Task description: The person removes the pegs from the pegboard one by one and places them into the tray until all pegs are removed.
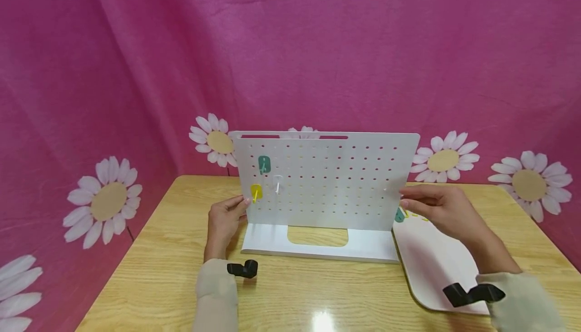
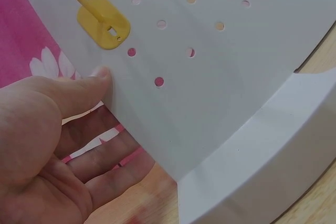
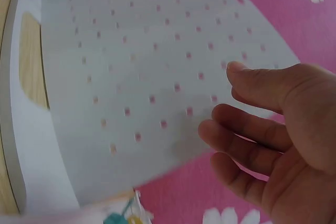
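Note:
A white pegboard (image 1: 327, 180) stands upright on a white base (image 1: 268, 238). My left hand (image 1: 223, 221) grips its left edge, the thumb on the front face and the other fingers behind, as the left wrist view shows. Just above that thumb sits a yellow hook (image 2: 104, 22). A green hook (image 1: 264, 164) and a clear hook (image 1: 278, 184) are also on the board's left part. By the right edge is my right hand (image 1: 447, 211); in the right wrist view its fingers are loosely bent, with nothing between them and the thumb.
To the right of the base lies a white tray (image 1: 445, 266); a green hook (image 1: 399, 215) and some yellow pieces show at its far end. The wooden table (image 1: 281, 291) carries everything. Behind hangs a pink cloth (image 1: 317, 59) with white daisies.

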The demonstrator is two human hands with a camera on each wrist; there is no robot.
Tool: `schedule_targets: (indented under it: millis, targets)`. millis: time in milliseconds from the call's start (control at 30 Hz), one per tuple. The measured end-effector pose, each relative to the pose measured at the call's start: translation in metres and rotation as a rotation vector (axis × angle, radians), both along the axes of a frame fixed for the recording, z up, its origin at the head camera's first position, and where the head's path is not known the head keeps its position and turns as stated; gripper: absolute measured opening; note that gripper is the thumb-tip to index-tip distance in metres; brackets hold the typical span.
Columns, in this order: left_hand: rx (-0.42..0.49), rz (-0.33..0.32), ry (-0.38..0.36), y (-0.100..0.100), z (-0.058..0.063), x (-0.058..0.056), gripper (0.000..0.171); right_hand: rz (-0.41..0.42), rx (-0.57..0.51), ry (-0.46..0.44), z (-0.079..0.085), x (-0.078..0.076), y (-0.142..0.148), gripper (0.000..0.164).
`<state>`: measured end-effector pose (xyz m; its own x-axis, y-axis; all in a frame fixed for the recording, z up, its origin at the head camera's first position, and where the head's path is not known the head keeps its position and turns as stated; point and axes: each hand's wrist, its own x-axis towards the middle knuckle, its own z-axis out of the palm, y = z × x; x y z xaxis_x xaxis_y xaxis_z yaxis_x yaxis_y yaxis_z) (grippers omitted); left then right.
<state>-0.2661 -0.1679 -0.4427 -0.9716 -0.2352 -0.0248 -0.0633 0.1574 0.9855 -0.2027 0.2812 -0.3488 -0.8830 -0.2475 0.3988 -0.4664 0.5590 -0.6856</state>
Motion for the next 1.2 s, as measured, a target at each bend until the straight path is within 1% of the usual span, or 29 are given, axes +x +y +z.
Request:
schedule_targets:
  millis: [233, 433, 567, 733, 900, 1100, 1200]
  targets:
    - [-0.012, -0.004, 0.013, 0.000, 0.000, 0.001, 0.034, 0.072, -0.024, -0.037, 0.005, -0.005, -0.038, 0.026]
    - [-0.012, 0.004, 0.016, -0.001, -0.001, 0.004, 0.034, 0.132, -0.067, -0.088, 0.005, -0.013, -0.070, 0.027]
    - [-0.011, 0.002, 0.022, -0.001, -0.001, 0.003, 0.033, 0.169, -0.100, -0.113, 0.004, -0.018, -0.089, 0.028]
    - [-0.011, -0.007, 0.028, -0.001, 0.000, 0.002, 0.033, 0.226, -0.136, -0.118, 0.001, -0.023, -0.109, 0.028]
    - [-0.019, -0.012, 0.026, -0.001, 0.000, 0.002, 0.034, 0.256, -0.145, -0.114, -0.001, -0.027, -0.128, 0.027]
    - [-0.015, -0.006, 0.020, 0.000, 0.001, 0.002, 0.035, 0.284, -0.160, -0.050, -0.007, -0.036, -0.151, 0.025]
    - [-0.003, -0.006, 0.019, 0.001, 0.001, 0.001, 0.034, 0.279, -0.167, -0.050, -0.013, -0.042, -0.162, 0.025]
